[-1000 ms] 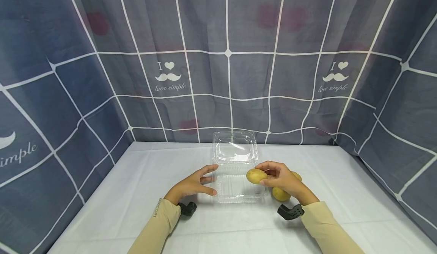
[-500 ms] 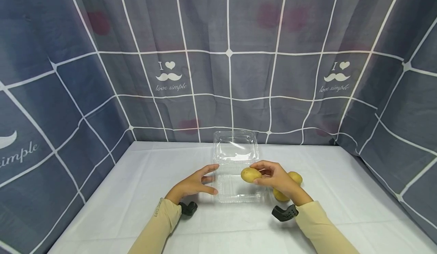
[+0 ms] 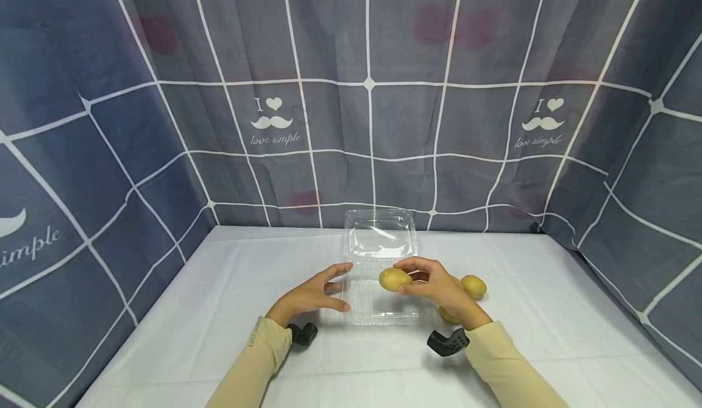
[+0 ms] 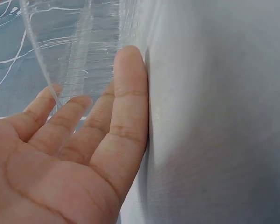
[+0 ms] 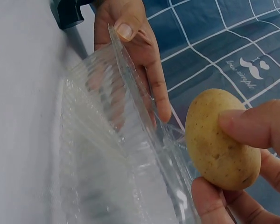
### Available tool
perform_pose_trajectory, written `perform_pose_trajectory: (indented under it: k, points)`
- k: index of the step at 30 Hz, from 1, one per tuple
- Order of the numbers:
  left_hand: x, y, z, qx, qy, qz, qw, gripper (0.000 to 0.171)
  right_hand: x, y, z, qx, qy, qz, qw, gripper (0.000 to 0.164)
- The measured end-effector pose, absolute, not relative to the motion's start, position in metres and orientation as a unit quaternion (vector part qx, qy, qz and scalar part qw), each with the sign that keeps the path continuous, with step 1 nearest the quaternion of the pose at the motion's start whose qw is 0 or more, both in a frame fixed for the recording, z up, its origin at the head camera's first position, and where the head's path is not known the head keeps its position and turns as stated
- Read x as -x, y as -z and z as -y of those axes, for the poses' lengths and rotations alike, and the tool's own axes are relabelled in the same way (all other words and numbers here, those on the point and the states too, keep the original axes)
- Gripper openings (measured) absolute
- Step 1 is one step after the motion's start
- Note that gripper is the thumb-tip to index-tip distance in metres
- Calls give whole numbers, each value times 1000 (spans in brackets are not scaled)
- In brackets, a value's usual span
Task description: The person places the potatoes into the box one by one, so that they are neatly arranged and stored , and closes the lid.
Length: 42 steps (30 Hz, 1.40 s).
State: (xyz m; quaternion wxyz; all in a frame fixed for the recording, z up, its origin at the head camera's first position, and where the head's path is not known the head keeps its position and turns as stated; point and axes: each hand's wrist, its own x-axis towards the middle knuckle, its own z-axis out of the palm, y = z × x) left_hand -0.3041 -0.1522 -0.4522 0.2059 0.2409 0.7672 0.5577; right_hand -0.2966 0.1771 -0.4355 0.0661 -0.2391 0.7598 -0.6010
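Left: your left hand (image 3: pixel 312 292), out of a beige sleeve (image 3: pixel 249 359), with a black wrist device (image 3: pixel 303 335) beside the cuff. Thumb and fingers are spread wide and grip nothing; they line the left wall of a clear, ribbed, rectangular plastic container (image 3: pixel 386 320). In the right wrist view your thumb sits by the rim's corner, and some fingers show through the wall. Likely reason: the plastic looks thin and light, so your hand may stop it sliding. How firmly you press, I cannot tell.

Centre: the container rests on a white cloth-covered table (image 3: pixel 219 347), mouth up. Its clear, shallow plastic lid (image 3: pixel 381 234) is folded to the far side, by the dark blue checked curtain (image 3: pixel 334 116) — which leaves the base uncovered.

Right of centre: a yellow, oval, speckled potato (image 3: pixel 392 279) hangs over the base, above the rim. Your right hand (image 3: pixel 433 283) holds it, thumb on one side, fingertips opposite — a hold that probably suits its roundness and leaves its left end free.

Far right: a second yellow oval potato (image 3: pixel 474 287) lies on the cloth; another yellow potato (image 3: pixel 448 315), mostly hidden by your wrist, lies nearer you. Both are handy, I judge, for that hand.
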Motion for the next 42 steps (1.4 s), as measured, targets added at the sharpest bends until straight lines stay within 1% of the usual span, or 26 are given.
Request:
perform_pose_trajectory:
  k: [15, 19, 26, 36, 42]
  points:
    - [306, 453, 153, -242, -559, -765, 208, 101, 298, 434, -158, 237, 586, -771, 70, 48]
    - [306, 453, 153, -241, -558, -767, 208, 101, 299, 435, -155, 247, 588, -767, 78, 48]
    - [305, 454, 153, -239, -558, -766, 209, 101, 299, 438, -149, 268, 579, -766, 75, 47]
    - [306, 455, 152, -238, -559, -767, 208, 100, 300, 439, -140, 261, 580, -766, 92, 45]
    - [306, 455, 152, -239, -563, -764, 208, 101, 301, 440, -136, 240, 594, -758, 120, 46]
